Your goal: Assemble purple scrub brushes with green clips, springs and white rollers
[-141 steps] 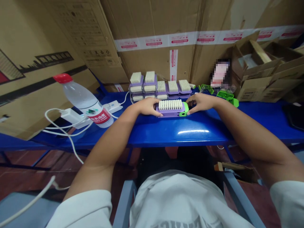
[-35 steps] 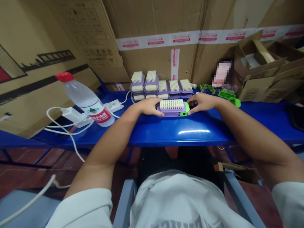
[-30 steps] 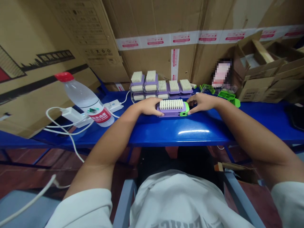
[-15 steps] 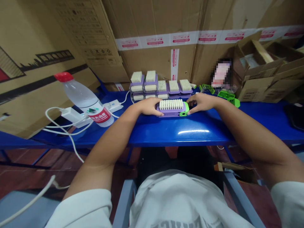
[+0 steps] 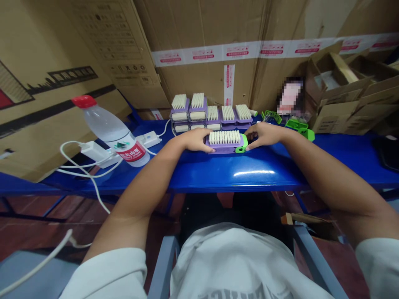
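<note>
A purple brush (image 5: 225, 142) with white bristles facing up and a green end piece lies on the blue bench (image 5: 218, 170). My left hand (image 5: 193, 139) grips its left end with curled fingers. My right hand (image 5: 263, 134) holds the right end by the green piece. Just behind, several more purple brushes (image 5: 209, 113) stand stacked in a row against the cardboard wall.
A plastic water bottle (image 5: 109, 131) with a red cap lies tilted at the left, among white chargers and cables (image 5: 93, 153). Green plastic parts (image 5: 296, 126) sit right of my hands. Open cardboard boxes (image 5: 349, 89) fill the back right.
</note>
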`<state>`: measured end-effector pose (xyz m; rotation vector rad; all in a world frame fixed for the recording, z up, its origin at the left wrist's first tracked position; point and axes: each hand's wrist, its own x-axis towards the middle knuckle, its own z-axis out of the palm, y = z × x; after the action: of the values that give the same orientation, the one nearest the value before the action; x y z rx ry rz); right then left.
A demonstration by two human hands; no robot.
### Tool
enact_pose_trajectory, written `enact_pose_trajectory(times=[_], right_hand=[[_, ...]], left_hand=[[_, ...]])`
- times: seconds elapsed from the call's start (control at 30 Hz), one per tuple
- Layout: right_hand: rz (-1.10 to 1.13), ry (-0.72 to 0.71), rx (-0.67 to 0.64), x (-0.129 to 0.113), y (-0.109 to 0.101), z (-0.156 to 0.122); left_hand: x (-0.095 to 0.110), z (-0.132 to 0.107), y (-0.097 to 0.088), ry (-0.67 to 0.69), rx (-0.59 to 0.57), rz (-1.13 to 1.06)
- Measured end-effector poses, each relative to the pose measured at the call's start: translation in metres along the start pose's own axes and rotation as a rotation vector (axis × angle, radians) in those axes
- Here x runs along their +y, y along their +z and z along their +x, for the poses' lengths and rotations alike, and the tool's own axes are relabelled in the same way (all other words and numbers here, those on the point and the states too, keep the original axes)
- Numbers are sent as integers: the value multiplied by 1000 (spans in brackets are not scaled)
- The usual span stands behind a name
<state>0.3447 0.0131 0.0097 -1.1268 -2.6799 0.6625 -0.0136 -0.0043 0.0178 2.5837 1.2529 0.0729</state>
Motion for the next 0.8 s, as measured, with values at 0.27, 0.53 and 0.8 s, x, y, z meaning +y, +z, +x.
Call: enact_pose_trajectory(times=[0.27,0.53,0.8], right_hand=[[25,-28,29,0,0,0],[25,-51,17,2,0,0],[12,-41,6,4,0,0]], left_hand=[[-3,1,1,-3,4,10],[-2,1,1,-6,-3,2],[-3,1,1,-1,4,26]])
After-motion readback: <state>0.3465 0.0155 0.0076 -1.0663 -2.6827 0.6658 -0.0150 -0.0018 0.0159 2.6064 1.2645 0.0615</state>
